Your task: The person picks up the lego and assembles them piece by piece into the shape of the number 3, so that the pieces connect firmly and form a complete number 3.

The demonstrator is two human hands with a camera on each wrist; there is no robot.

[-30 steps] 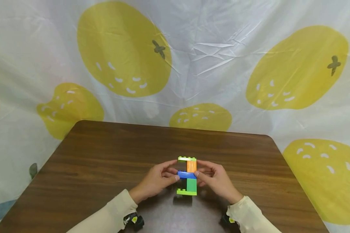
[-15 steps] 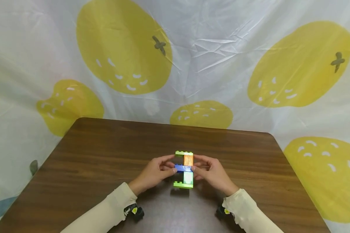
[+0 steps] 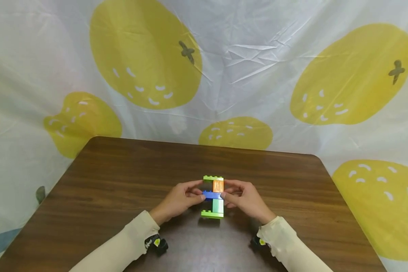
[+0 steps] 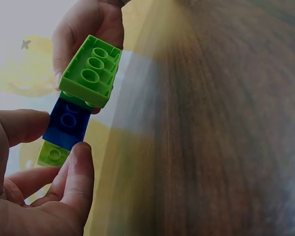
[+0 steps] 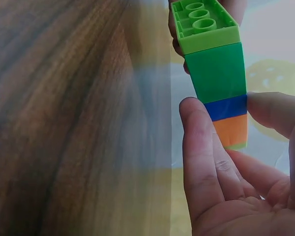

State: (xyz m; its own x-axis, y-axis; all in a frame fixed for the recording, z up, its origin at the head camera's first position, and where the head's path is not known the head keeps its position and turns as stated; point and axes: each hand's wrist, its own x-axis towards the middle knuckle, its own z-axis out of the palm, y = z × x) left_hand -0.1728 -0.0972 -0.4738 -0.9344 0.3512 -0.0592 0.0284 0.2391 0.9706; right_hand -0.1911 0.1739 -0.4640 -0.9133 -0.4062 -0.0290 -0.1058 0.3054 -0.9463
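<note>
Both hands hold a stack of toy building bricks above the table. From the top it has a lime plate [image 3: 213, 178], an orange brick [image 3: 218, 186], a long blue plate [image 3: 210, 195], a green brick [image 3: 218, 206] and another lime plate [image 3: 212, 214]. The long plates jut out to the left, leaving gaps between them. My left hand [image 3: 178, 202] pinches the blue plate's free left end between thumb and fingers, as the left wrist view also shows. On the opposite side, my right hand [image 3: 246, 200] grips the stack with its thumb at the blue plate. The lower lime plate's hollow underside [image 5: 199, 17] shows in the right wrist view.
The brown wooden table [image 3: 139, 166] spreads out under the hands, its far edge close to a white curtain [image 3: 244, 87] printed with yellow fruit. Small black wrist cameras hang below the left cuff [image 3: 156, 243] and the right cuff [image 3: 258, 241].
The stack and both hands have shifted slightly left and away from the body, while the head view has tilted a little. Both hands keep their hold.
</note>
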